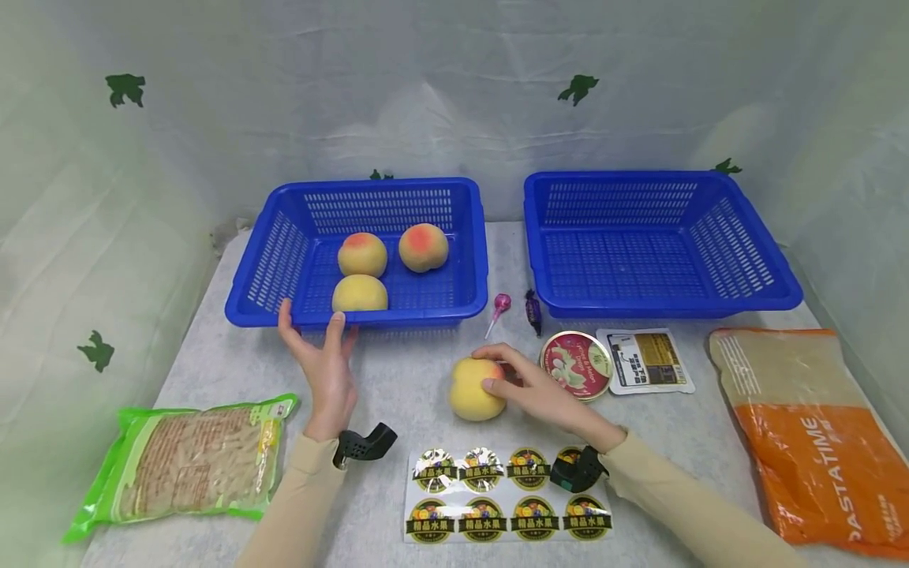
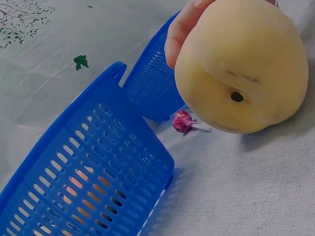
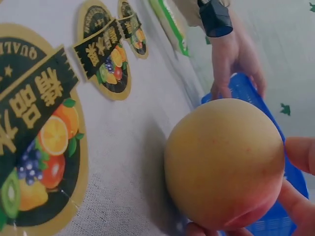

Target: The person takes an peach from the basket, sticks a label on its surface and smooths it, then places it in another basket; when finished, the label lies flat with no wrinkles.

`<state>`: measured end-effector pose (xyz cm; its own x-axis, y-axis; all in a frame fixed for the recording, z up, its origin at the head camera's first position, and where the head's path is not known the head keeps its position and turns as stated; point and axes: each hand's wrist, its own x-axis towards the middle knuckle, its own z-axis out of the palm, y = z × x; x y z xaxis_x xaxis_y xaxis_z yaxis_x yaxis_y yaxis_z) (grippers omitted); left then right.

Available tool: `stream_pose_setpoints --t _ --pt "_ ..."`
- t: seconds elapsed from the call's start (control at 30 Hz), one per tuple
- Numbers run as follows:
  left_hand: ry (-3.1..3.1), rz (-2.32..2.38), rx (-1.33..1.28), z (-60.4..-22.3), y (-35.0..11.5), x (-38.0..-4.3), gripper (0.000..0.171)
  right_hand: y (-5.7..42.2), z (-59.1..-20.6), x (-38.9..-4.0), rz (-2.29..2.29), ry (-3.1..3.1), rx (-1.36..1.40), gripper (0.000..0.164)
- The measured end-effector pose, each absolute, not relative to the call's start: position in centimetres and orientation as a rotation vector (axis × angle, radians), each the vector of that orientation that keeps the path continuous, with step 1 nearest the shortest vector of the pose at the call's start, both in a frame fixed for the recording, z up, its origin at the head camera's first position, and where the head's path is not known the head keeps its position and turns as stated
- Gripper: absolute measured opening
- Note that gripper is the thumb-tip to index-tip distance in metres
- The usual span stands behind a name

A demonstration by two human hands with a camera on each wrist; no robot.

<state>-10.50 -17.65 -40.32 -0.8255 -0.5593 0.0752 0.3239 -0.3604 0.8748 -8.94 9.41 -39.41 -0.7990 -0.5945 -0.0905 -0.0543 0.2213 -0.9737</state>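
My right hand [image 1: 529,386] grips a yellow peach [image 1: 474,392] with a reddish patch, in front of the gap between two blue baskets. In the left wrist view, the underside of this peach [image 2: 241,69] shows a small dark hole. At the front rim of the left blue basket [image 1: 398,317], my left hand [image 1: 330,379] holds on, with digits over the rim and a finger below it. Inside that basket lie three peaches: one at the back left [image 1: 362,254], one at the right [image 1: 423,248], another near the front rim [image 1: 360,293]. The left wrist view does not show my left fingers.
A second blue basket [image 1: 618,268] stands at the right. Nearby lie a lollipop [image 1: 502,304], a purple-wrapped candy [image 1: 533,312], a round tin [image 1: 576,365] and a flat packet [image 1: 645,360]. Bags lie left [image 1: 199,461] and right [image 1: 817,442]; a sticker sheet [image 1: 507,493] is in front.
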Motion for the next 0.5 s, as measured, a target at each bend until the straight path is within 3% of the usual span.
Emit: stream_pose_setpoints --t 0.5 --pt "-1.354 -2.219 0.318 -39.93 -17.82 -10.28 0.071 9.66 -38.55 -8.84 -1.722 2.021 -0.625 0.04"
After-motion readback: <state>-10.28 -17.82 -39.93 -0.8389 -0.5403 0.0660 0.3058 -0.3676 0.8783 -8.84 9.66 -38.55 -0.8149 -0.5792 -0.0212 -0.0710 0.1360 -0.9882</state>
